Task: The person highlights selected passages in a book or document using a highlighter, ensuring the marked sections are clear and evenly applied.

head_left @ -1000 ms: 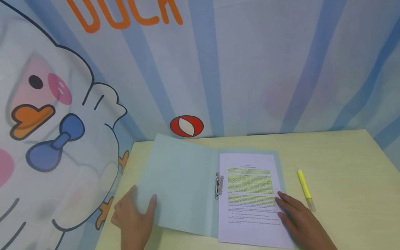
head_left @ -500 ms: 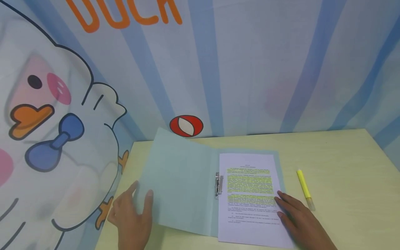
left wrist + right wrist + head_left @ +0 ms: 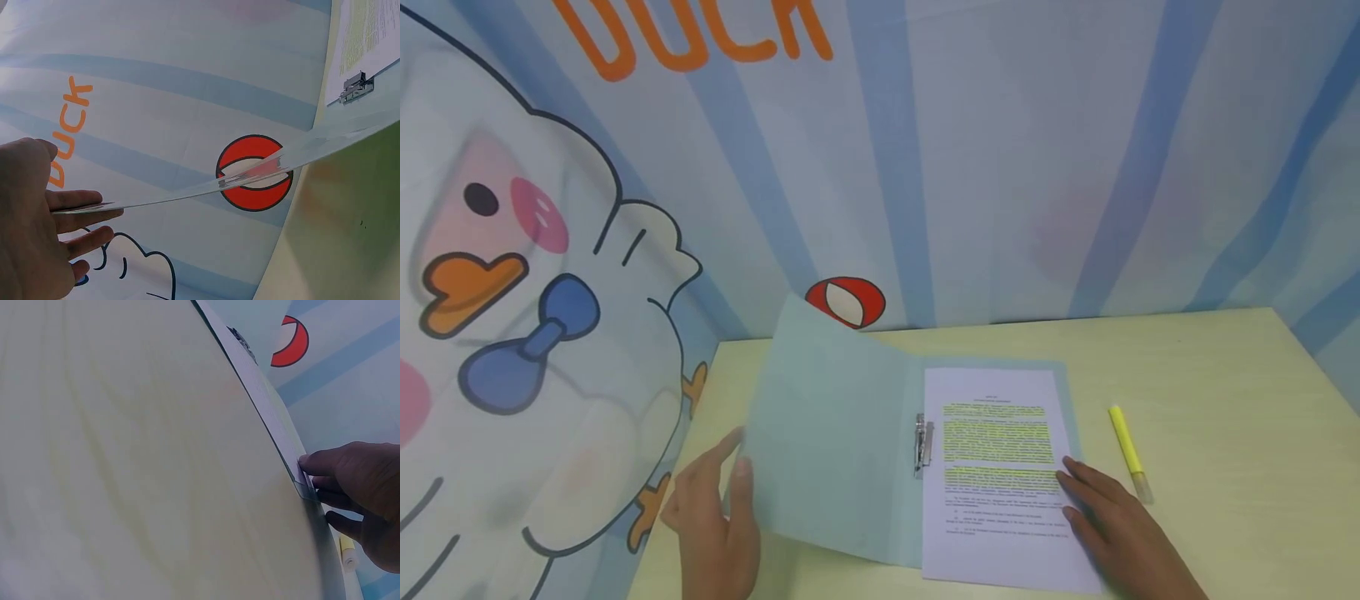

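Observation:
A light blue clip folder [image 3: 831,442] lies spread on the table, its left cover raised at a slant. My left hand [image 3: 715,517] is at the cover's outer edge, and in the left wrist view that edge runs between two of its fingers. Printed sheets [image 3: 1000,550] with yellow highlighted lines lie on the right half, beside a metal clip [image 3: 920,446] at the spine. My right hand [image 3: 1123,533] rests with extended fingertips on the right edge of the sheets.
A yellow highlighter [image 3: 1125,442] lies right of the folder on the pale wooden table [image 3: 1217,400]. Behind stands a striped blue-and-white backdrop [image 3: 985,167] with a printed duck [image 3: 625,417] at left and a red ball [image 3: 857,300].
The left cover has risen and tilted farther toward the right, with my left hand moving along at its edge. The right hand stays on the sheets.

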Demonstrator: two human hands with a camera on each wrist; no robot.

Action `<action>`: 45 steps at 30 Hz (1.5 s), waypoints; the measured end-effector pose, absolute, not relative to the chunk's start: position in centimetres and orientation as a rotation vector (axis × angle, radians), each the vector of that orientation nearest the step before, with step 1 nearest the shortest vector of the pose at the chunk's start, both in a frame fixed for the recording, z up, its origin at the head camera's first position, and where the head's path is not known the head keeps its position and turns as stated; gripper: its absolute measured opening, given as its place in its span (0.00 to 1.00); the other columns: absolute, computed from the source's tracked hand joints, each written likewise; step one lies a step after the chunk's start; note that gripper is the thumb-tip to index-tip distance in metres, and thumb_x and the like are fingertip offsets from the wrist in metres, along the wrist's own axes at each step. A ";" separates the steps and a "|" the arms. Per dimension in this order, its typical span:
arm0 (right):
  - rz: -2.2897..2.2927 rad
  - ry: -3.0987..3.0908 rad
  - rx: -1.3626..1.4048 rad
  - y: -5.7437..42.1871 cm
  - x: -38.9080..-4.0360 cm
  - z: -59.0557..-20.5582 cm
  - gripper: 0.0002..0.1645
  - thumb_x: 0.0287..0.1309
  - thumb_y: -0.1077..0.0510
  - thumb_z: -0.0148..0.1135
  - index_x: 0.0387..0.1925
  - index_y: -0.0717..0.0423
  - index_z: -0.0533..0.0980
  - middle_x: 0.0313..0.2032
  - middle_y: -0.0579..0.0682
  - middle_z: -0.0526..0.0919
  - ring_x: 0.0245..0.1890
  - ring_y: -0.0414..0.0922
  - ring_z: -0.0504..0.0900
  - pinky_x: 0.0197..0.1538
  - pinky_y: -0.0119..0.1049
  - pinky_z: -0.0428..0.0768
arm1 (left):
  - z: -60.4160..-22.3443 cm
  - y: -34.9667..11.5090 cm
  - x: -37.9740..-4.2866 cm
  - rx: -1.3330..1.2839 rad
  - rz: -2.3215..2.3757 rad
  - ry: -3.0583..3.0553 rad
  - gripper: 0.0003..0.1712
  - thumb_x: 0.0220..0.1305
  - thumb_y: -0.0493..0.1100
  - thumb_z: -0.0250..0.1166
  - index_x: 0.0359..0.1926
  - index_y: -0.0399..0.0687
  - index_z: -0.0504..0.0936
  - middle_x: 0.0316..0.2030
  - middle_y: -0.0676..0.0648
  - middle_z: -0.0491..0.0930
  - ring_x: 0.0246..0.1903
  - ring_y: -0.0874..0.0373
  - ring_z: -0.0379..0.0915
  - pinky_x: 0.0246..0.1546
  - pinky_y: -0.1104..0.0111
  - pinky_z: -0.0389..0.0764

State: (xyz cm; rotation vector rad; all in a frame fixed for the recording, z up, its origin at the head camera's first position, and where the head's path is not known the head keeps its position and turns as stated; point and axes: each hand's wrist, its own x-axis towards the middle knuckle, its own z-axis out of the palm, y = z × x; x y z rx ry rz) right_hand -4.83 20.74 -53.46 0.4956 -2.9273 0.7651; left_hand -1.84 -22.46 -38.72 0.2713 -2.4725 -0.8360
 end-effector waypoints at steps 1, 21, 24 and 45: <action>0.765 -2.928 0.498 20.7 -4.8 -53.4 0.29 0.61 0.48 0.58 0.63 0.51 0.70 0.67 0.44 0.62 0.65 0.48 0.60 0.58 0.52 0.65 | -38.6 -22.4 -1.8 0.268 -0.846 -2.467 0.21 0.72 0.52 0.48 0.63 0.59 0.71 0.57 0.53 0.72 0.59 0.53 0.57 0.51 0.47 0.43; 0.757 -2.930 0.487 20.6 -4.8 -53.1 0.29 0.61 0.49 0.59 0.63 0.52 0.70 0.68 0.45 0.62 0.65 0.49 0.60 0.58 0.53 0.65 | -36.6 -20.0 -1.5 0.027 -1.002 -2.423 0.21 0.74 0.46 0.43 0.63 0.64 0.71 0.59 0.61 0.70 0.60 0.60 0.58 0.57 0.46 0.50; 0.756 -2.921 0.490 20.6 -4.9 -53.3 0.29 0.61 0.49 0.59 0.63 0.52 0.70 0.67 0.45 0.62 0.65 0.48 0.60 0.58 0.52 0.65 | -36.3 -19.6 -1.6 -0.034 -1.015 -2.416 0.22 0.74 0.44 0.42 0.63 0.63 0.71 0.59 0.60 0.70 0.60 0.59 0.58 0.55 0.46 0.48; 0.741 -2.901 0.485 20.6 -4.8 -53.3 0.30 0.60 0.49 0.60 0.63 0.51 0.70 0.68 0.44 0.62 0.65 0.46 0.59 0.59 0.48 0.64 | -35.7 -17.1 -1.9 -0.308 -1.059 -2.417 0.23 0.71 0.41 0.44 0.65 0.60 0.69 0.59 0.58 0.72 0.59 0.56 0.60 0.53 0.44 0.47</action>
